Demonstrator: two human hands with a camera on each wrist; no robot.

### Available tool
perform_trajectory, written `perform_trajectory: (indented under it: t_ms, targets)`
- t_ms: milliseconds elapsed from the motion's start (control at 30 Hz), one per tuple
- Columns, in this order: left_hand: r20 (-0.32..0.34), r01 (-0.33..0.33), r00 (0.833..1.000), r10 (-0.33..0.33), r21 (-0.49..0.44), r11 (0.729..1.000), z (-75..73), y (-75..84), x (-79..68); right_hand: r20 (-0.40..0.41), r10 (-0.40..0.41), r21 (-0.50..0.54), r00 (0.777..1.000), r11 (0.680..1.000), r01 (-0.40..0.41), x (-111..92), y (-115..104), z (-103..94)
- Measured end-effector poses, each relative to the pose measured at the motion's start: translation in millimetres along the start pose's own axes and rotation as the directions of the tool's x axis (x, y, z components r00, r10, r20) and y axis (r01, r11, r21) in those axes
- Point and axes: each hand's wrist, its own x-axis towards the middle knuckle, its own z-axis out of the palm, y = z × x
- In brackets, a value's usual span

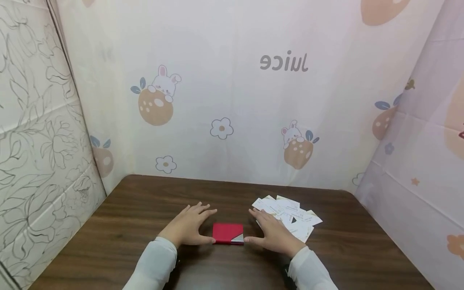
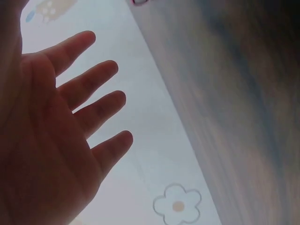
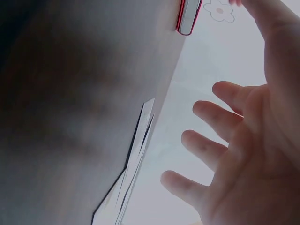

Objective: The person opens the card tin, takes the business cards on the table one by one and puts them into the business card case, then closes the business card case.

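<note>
A small red card case (image 1: pixel 227 233) with a silver corner lies flat on the dark wooden table (image 1: pixel 123 225). My left hand (image 1: pixel 188 226) lies just left of it, fingers straight and spread, thumb tip at the case's near left corner. On the other side my right hand (image 1: pixel 274 233) lies the same way, thumb reaching toward the near right corner. Neither hand grips anything. The left wrist view shows the left hand (image 2: pixel 70 117) with an empty palm and splayed fingers. The right wrist view shows the right hand (image 3: pixel 234 140), the case's edge (image 3: pixel 189 16) and the cards (image 3: pixel 136 154) edge-on.
A loose pile of white business cards (image 1: pixel 290 216) lies fanned out on the table behind and right of my right hand. Fabric walls printed with rabbits and flowers (image 1: pixel 222 128) close in the table at the back and both sides.
</note>
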Motion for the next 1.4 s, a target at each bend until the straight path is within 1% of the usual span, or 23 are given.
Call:
perform_trajectory:
  t_ms: [133, 267, 400, 467, 567, 667, 767, 900, 1067, 1233, 1400]
  targets:
    - [0.025, -0.042, 0.999, 0.042, 0.023, 0.999, 2.6, 5.1, 4.8, 0.068, -0.028, 0.044, 0.997, 0.999, 0.025, 2.0, -1.8, -0.3]
    - [0.03, -0.098, 0.995, 0.095, 0.104, 0.99, 1.6, 10.0, 14.2, 0.128, -0.049, 0.071, 0.991, 0.997, 0.04, 6.1, -5.3, 0.3]
    - [0.04, -0.176, 0.984, 0.171, 0.161, 0.971, 2.6, 14.2, 24.3, 0.167, -0.073, 0.049, 0.983, 0.997, 0.066, 11.1, -9.9, 1.0]
    - [0.047, -0.198, 0.98, 0.193, 0.16, 0.967, 4.1, 15.5, 28.2, 0.18, -0.083, 0.035, 0.98, 0.996, 0.078, 13.4, -12.2, 0.9]
    - [0.05, -0.215, 0.977, 0.209, 0.151, 0.965, 6.7, 16.6, 32.1, 0.194, -0.092, 0.021, 0.977, 0.996, 0.09, 16.5, -14.4, 1.1]
    - [0.054, -0.221, 0.975, 0.216, 0.145, 0.964, 9.7, 17.0, 35.0, 0.205, -0.094, 0.018, 0.974, 0.996, 0.092, 18.9, -14.9, 1.9]
    - [0.062, -0.223, 0.974, 0.216, 0.158, 0.962, 12.8, 16.5, 37.4, 0.215, -0.086, 0.008, 0.973, 0.996, 0.086, 21.4, -14.5, 3.8]
    - [0.075, -0.215, 0.976, 0.204, 0.184, 0.959, 16.0, 15.4, 39.8, 0.216, -0.078, -0.005, 0.973, 0.997, 0.081, 25.2, -13.6, 6.8]
    - [0.1, -0.201, 0.978, 0.185, 0.188, 0.961, 19.5, 15.1, 41.4, 0.208, -0.085, -0.019, 0.974, 0.996, 0.091, 26.6, -13.2, 9.1]
    - [0.11, -0.18, 0.98, 0.164, 0.152, 0.972, 21.0, 14.7, 42.5, 0.207, -0.092, -0.022, 0.974, 0.995, 0.099, 27.2, -13.7, 9.3]
    - [0.119, -0.159, 0.982, 0.149, 0.076, 0.984, 20.9, 13.7, 43.5, 0.209, -0.091, -0.011, 0.974, 0.995, 0.095, 29.6, -15.1, 8.7]
